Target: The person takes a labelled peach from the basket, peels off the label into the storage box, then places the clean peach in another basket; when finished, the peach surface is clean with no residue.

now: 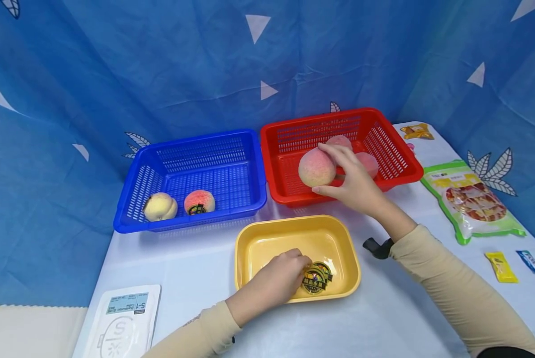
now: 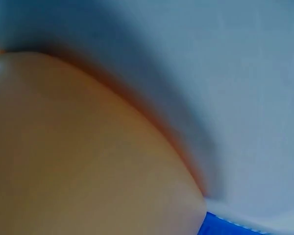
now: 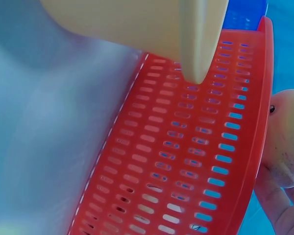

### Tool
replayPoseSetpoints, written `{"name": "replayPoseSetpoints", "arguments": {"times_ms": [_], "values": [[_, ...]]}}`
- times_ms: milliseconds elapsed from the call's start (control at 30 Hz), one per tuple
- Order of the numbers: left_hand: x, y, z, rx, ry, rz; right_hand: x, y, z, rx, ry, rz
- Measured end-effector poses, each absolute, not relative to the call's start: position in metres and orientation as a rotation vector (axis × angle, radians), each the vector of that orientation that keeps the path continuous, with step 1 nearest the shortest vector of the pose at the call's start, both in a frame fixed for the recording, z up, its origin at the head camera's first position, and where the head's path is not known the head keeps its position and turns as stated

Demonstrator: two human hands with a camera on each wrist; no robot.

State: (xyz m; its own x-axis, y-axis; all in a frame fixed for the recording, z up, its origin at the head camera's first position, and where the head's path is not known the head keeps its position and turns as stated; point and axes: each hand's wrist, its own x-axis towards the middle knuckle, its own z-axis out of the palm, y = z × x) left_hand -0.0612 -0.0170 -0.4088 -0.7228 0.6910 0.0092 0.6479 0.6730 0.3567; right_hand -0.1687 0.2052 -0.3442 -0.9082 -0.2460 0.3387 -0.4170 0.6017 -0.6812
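My right hand (image 1: 354, 179) grips a pink and yellow peach (image 1: 316, 167) over the front of the red basket (image 1: 280, 186). In the right wrist view, the peach (image 3: 284, 139) shows at the right edge with fingers (image 3: 272, 196) beneath it. Two more pink peaches (image 1: 367, 164) sit in that basket, partly hidden by my hand. My left hand (image 1: 276, 281) reaches into the yellow tray (image 1: 267, 229), its bent fingertips at round black and gold stickers (image 1: 314, 281). Whether it pinches one is hidden. A blurred tan surface (image 2: 88, 147) fills much of the left wrist view.
Left of the red basket, a blue basket (image 1: 187, 223) holds a pale peach (image 1: 160, 207) and a red peach (image 1: 199, 202) bearing a sticker. A white packet (image 1: 124, 323) lies front left. A green-edged food bag (image 1: 473, 199) and small wrapped snacks (image 1: 501, 267) are at right.
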Motion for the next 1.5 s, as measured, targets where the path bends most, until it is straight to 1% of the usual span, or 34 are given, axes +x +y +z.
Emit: {"name": "replayPoseSetpoints", "arguments": {"times_ms": [233,467,633,800,900,1133,1267,1400,1500], "values": [[-0.077,-0.031,-0.383,1.006,2.924,0.73,-0.172,0.217,-0.344,0.493,-2.626,1.23],[-0.118,-0.047,-0.357,0.753,3.177,0.942,-0.188,0.247,-0.333,0.331,-2.672,1.194],[-0.145,-0.05,-0.36,0.545,3.116,0.92,-0.216,0.276,-0.331,0.162,-2.731,1.142],[-0.156,-0.046,-0.369,0.497,3.034,0.87,-0.237,0.287,-0.338,0.056,-2.809,1.137],[-0.158,-0.044,-0.372,0.507,3.031,0.871,-0.241,0.284,-0.343,0.106,-2.831,1.143],[-0.16,-0.044,-0.372,0.514,3.042,0.885,-0.244,0.262,-0.351,0.435,-2.925,1.039],[-0.16,-0.045,-0.371,0.51,3.033,0.895,-0.25,0.25,-0.357,0.568,-3.01,0.928],[-0.159,-0.045,-0.371,0.515,3.031,0.892,-0.257,0.245,-0.363,0.613,-3.099,0.783],[-0.159,-0.045,-0.371,0.53,3.03,0.886,-0.259,0.245,-0.365,0.562,-3.156,0.672]]}}
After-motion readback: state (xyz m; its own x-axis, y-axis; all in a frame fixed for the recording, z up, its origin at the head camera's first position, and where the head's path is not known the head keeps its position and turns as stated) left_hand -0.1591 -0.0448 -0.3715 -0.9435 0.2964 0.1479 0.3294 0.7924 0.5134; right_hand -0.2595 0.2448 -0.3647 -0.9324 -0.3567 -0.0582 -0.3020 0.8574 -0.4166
